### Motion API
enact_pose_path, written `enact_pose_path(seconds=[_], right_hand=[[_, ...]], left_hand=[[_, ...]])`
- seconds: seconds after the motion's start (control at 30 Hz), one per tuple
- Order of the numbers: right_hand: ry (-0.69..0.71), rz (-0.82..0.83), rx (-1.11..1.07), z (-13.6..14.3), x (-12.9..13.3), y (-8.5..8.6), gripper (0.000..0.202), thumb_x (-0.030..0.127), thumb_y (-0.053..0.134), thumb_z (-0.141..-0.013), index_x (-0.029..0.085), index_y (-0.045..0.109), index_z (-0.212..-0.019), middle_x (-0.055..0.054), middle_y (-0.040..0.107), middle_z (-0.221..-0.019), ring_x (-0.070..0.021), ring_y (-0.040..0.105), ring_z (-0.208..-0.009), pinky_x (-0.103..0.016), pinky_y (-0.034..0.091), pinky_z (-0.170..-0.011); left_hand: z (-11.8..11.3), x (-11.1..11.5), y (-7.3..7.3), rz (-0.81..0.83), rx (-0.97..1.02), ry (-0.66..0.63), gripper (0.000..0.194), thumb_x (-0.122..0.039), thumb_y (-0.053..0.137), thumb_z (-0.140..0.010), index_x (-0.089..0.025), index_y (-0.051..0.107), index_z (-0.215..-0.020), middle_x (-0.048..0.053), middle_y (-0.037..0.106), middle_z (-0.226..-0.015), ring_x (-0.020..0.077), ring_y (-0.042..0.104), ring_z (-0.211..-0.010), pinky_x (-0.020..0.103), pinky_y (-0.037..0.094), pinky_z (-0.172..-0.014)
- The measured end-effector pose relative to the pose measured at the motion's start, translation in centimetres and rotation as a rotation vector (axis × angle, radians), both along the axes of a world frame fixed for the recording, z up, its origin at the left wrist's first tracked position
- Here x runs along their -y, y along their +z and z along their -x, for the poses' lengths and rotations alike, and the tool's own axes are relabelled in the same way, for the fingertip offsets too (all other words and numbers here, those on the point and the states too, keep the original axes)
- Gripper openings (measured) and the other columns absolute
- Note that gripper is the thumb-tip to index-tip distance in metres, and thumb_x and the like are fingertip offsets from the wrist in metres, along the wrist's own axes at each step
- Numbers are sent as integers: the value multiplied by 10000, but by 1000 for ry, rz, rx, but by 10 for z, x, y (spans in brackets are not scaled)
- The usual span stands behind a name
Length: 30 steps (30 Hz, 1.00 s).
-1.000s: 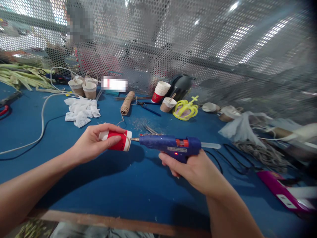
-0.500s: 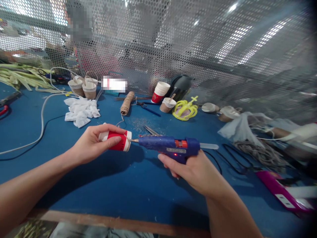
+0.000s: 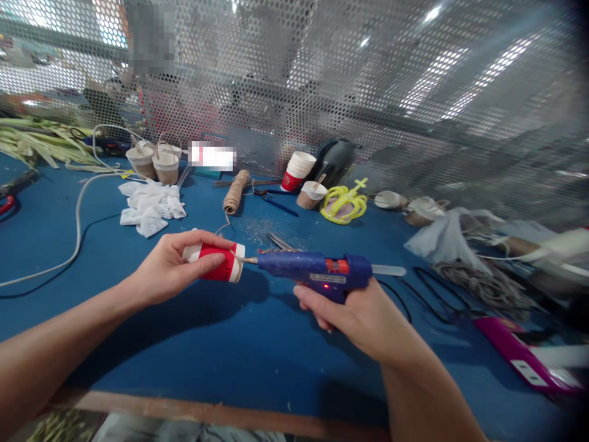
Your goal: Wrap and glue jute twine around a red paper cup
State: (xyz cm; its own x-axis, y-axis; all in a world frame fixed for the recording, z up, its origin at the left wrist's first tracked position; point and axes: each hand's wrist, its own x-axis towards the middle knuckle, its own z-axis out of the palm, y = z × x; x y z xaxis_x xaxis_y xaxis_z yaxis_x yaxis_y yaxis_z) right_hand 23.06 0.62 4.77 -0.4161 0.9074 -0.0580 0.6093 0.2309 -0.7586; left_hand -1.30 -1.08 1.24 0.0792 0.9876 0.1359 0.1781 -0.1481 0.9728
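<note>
- At eight o'clock in the head view, the left hand (image 3: 177, 268) is clamped round a red-and-white paper cup (image 3: 229, 271), tipped sideways above the blue tabletop (image 3: 257, 356).
- Toward five o'clock, the right hand (image 3: 356, 313) grips a blue plastic glue gun (image 3: 294, 267) (its red light (image 3: 326, 286) glowing), the metal nozzle (image 3: 250, 260) pointing to nine at the cup's white end; contact is hard to tell.
- If the nozzle slipped, it could burn the left hand; too tight a squeeze might dent the paper.

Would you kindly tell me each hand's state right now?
Left hand: holding a red-and-white paper cup.
Right hand: gripping a blue plastic glue gun.
</note>
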Motion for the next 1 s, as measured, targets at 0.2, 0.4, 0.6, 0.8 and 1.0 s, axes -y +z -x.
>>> enact_pose_path(seconds=[0.2, 0.4, 0.6, 0.8, 1.0], right_hand=[[-14, -1, -10, 0, 1, 2, 239, 414, 555, -732, 211, 529, -607, 45, 491, -435, -94, 470, -377, -222, 422, -415], [-7, -21, 11, 1, -2, 2, 239, 403, 548, -735, 207, 523, -600, 43, 492, -434, -93, 476, -381, -220, 425, -422], [-27, 21, 1, 1, 1, 5, 276, 436, 532, -746, 193, 528, -614, 39, 487, -434, -95, 477, -392, -220, 431, -426], [-22, 68, -11, 0, 0, 6, 290, 447, 545, -736, 187, 528, -607, 44, 481, -419, -91, 466, -376, -222, 430, -421], [-85, 73, -46, 1, 3, 11, 259, 415, 543, -741, 188, 528, -617, 43, 487, -440, -84, 455, -395, -212, 417, -434]], left_hand=[[2, -1, -2, 16, 24, -1, 254, -334, 619, -733, -170, 679, -916, 49, 711, -852, 142, 614, -707, 202, 466, -609], [2, -1, -2, 14, 24, -25, 247, -316, 619, -739, -159, 676, -920, 48, 711, -847, 130, 611, -691, 194, 467, -615], [3, -1, -4, -33, 7, -58, 273, -323, 603, -757, -148, 661, -959, 80, 697, -934, 167, 625, -788, 226, 485, -659], [2, 1, -6, -134, 3, -73, 214, -268, 587, -772, -155, 664, -937, 90, 691, -972, 183, 636, -823, 255, 506, -703], [1, 2, -5, -259, -56, -77, 176, -205, 589, -766, -158, 667, -918, 84, 697, -972, 173, 649, -796, 224, 512, -671]])
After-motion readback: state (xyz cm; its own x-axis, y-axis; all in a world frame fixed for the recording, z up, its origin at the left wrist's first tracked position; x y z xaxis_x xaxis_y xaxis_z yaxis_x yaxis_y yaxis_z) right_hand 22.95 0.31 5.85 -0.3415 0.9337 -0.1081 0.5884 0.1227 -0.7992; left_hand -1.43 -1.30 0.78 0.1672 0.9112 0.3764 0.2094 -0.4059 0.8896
